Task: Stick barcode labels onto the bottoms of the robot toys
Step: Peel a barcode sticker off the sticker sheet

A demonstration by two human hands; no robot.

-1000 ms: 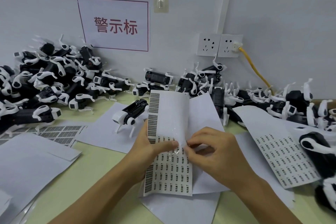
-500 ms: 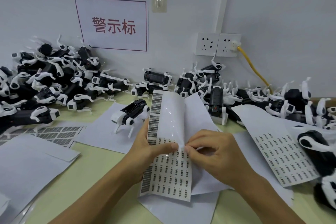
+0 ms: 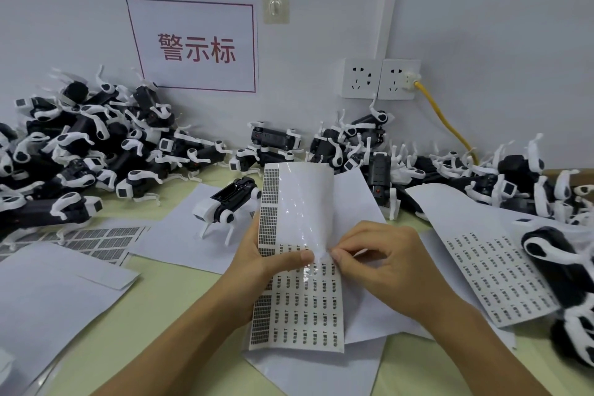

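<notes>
My left hand [image 3: 260, 270] holds a label sheet [image 3: 302, 309] upright in the middle, thumb pressed on its front. The sheet's upper half is bare glossy backing; small barcode labels fill the lower half. My right hand [image 3: 382, 267] pinches a label at the top row of labels, beside my left thumb. One black-and-white robot dog toy [image 3: 225, 206] stands on its legs on white paper just behind the sheet. Piles of the same robot toys lie at the left [image 3: 83, 151] and along the wall to the right [image 3: 450, 170].
A second label sheet [image 3: 495, 264] lies at the right, a robot toy [image 3: 559, 270] beside it. Used backing sheets [image 3: 51, 299] lie at the left on the yellow-green table [image 3: 106, 350]. Wall sockets [image 3: 381, 79] with a yellow cable [image 3: 446, 122] and a sign [image 3: 196, 45] are behind.
The sheet and both hands stay almost in place. My right fingertips have closed tighter on the label at the edge of the printed rows, next to my left thumb.
</notes>
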